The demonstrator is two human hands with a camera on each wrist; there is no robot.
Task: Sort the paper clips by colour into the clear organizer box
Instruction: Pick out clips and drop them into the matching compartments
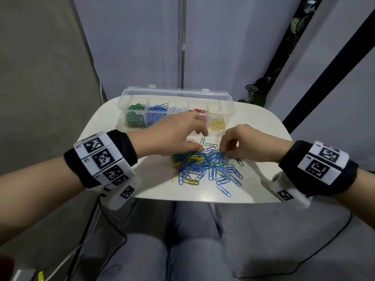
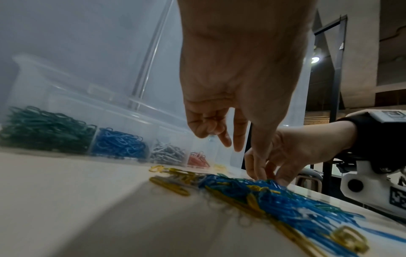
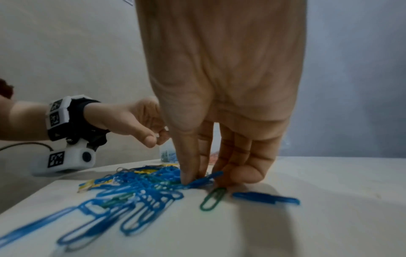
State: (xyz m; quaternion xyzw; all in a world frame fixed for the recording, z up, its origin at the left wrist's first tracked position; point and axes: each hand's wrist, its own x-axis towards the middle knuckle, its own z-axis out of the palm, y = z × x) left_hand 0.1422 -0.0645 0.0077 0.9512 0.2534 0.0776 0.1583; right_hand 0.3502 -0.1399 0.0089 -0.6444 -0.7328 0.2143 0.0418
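Note:
A clear organizer box (image 1: 176, 92) stands open at the back of the white table (image 1: 113, 126), with green, blue, white, red and yellow paper clips in separate compartments. A mixed pile of mostly blue clips (image 1: 205, 165) lies in front of it. My right hand (image 1: 224, 155) pinches blue clips (image 3: 204, 179) at the pile's right edge, fingertips down on the table. My left hand (image 1: 202, 139) hovers over the pile's far side with fingers curled, thumb near index. Something small and pale shows at its fingertips (image 2: 211, 138); whether it is held is unclear.
A loose green clip (image 3: 213, 198) and a blue clip (image 3: 265, 198) lie beside my right fingers. Yellow clips (image 2: 169, 186) edge the pile on the left. The box lid stands up behind the compartments. My knees and cables sit below the table's front edge.

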